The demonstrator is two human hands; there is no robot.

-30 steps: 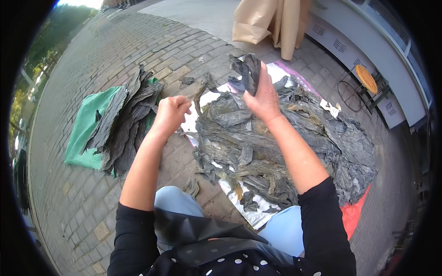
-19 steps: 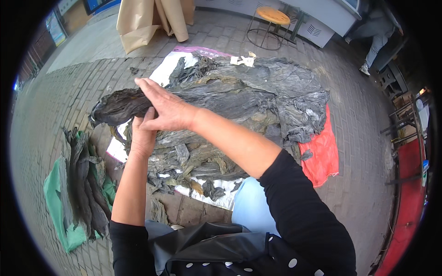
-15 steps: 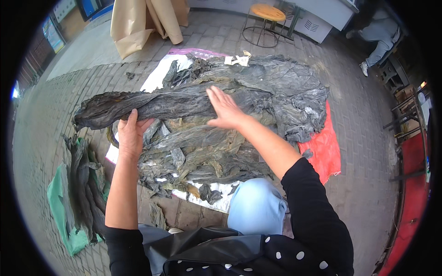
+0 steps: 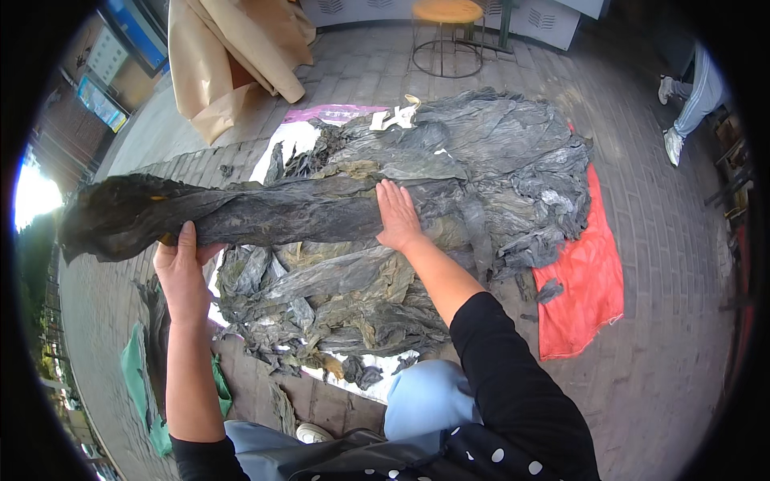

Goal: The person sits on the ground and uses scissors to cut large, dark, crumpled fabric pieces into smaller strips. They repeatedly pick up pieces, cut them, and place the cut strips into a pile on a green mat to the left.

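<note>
A long, dark strip of dried kelp [image 4: 281, 215] stretches across in front of me, wrinkled and layered. My left hand [image 4: 186, 280] grips its near edge toward the left end, thumb on top and fingers underneath. The strip's broad left end juts past that hand, off the pile. My right hand [image 4: 398, 218] lies on the strip farther right, fingers stretched out and palm down, holding nothing. Beyond and to the right spreads a heap of grey-black kelp [image 4: 505, 148]. More crumpled pieces [image 4: 345, 284] lie nearer to me, below the strip.
Under the kelp show a white sheet [image 4: 385, 388] and a red woven sack [image 4: 581, 297]. A green sack [image 4: 135, 377] with kelp lies at left. Brown paper [image 4: 233, 48] and a stool [image 4: 447, 11] stand at the far side. Another person's legs [image 4: 699, 100] show at far right.
My left hand has moved left and slightly nearer, carrying the strip's left end with it. The right hand remains flat on the strip. The view has shifted, and the person at right has moved.
</note>
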